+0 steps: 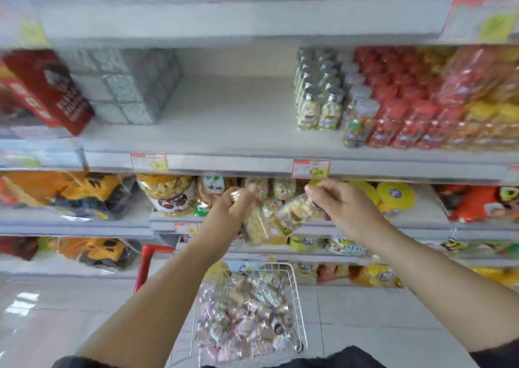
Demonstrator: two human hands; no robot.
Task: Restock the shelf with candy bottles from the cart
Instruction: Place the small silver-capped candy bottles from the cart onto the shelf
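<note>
my left hand has its fingers curled round the top of the left bottle. the cap sits under my fingertips and the clear body hangs down below the hand, blurred. my right hand grips the right bottle by its cap end, thumb and fingers closed on it. its body tilts down and to the left, out past my fingertips. the 2 bottles lie just beside each other between my hands; i cannot tell if they touch. both hang in the air, just under the front edge of the shelf and below its price tag, not on any board.

the shelf has a bare stretch in its middle. toward its right end stand rows of silver-capped bottles filled with pale candy. red-capped bottles are packed just beside them, out to the right edge. at the left end, stacked grey boxes reach from the back wall toward the front edge.

the cart stands below my forearms. it is a white wire basket heaped to the rim with loose bottles lying on their sides, pale and pink candy showing through. its red handle rises at the left corner.
</note>
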